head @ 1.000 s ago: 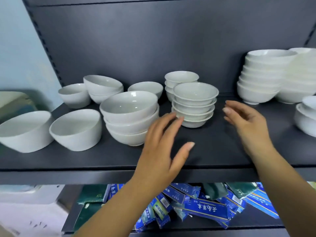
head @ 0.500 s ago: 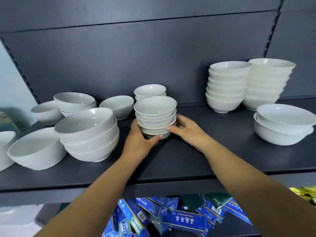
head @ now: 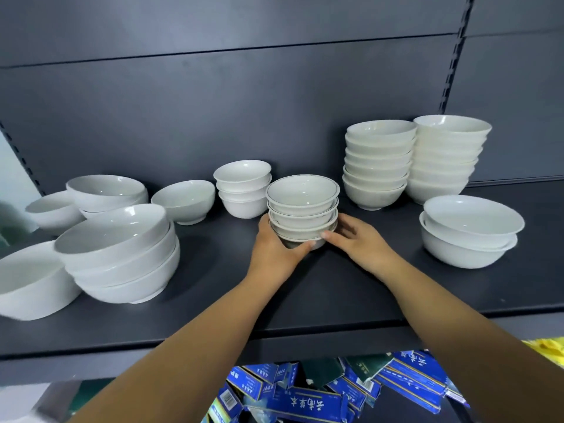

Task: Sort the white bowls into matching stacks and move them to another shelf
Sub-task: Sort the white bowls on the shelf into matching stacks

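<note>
Midway along the dark shelf (head: 335, 294), back from its front edge, both hands grasp the short stack of line-rimmed bowls (head: 303, 206): the left hand (head: 274, 254) curls round its base and the right hand (head: 360, 242) pinches it from the other side, though I cannot tell whether it has lifted. Sorting looks well advanced, with tall stacks (head: 378, 166) at the back right, a pair of wide bowls (head: 470, 236) near the right end, a small trio (head: 242, 189) just behind and a big trio (head: 122, 254) front left. I'd judge the loose bowls (head: 30, 282) at the left end need matching, and no stack has yet been carried to another shelf.
</note>
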{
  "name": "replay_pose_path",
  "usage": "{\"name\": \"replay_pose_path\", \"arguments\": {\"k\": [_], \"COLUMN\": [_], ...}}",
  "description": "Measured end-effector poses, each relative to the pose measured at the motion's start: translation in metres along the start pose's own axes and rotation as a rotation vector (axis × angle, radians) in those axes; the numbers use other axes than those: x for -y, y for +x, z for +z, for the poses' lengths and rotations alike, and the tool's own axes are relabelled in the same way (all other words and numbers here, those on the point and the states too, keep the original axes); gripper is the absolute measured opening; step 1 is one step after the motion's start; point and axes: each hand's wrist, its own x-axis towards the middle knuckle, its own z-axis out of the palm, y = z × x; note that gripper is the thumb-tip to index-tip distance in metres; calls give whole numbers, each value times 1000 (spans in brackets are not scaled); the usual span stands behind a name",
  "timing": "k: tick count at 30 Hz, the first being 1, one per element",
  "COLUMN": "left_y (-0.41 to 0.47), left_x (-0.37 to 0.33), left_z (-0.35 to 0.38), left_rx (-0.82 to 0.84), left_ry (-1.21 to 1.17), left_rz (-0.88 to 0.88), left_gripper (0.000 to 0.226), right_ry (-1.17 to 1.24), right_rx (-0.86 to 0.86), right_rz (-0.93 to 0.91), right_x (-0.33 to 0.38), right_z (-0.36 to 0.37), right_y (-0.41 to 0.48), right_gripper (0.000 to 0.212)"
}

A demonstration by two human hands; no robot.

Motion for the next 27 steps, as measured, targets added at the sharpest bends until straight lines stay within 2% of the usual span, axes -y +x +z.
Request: {"name": "replay_pose_path", "arguments": {"k": [3, 5, 9, 15, 27], "left_y": [16, 27, 50, 78, 108], "left_x": [-3, -1, 5, 10, 17], "left_z": [14, 22, 34, 52, 66], "left_rx": [-5, -13, -63, -121, -164], "left_ry": [6, 11, 20, -5, -73], "left_rz": [11, 9, 4, -26, -56], "left_gripper": [76, 73, 67, 65, 77], "right_ry": [-322, -539, -743, -853, -846], "right_rx": [19, 61, 130, 86, 77], "right_rz": [64, 115, 156, 102, 104], "right_x": [-2, -3, -6, -11, -15], "right_z": [-12, -21, -34, -34, -33], "right_y": [-10, -17, -24, -17, -15], "right_gripper": [63, 74, 69, 58, 58]}}
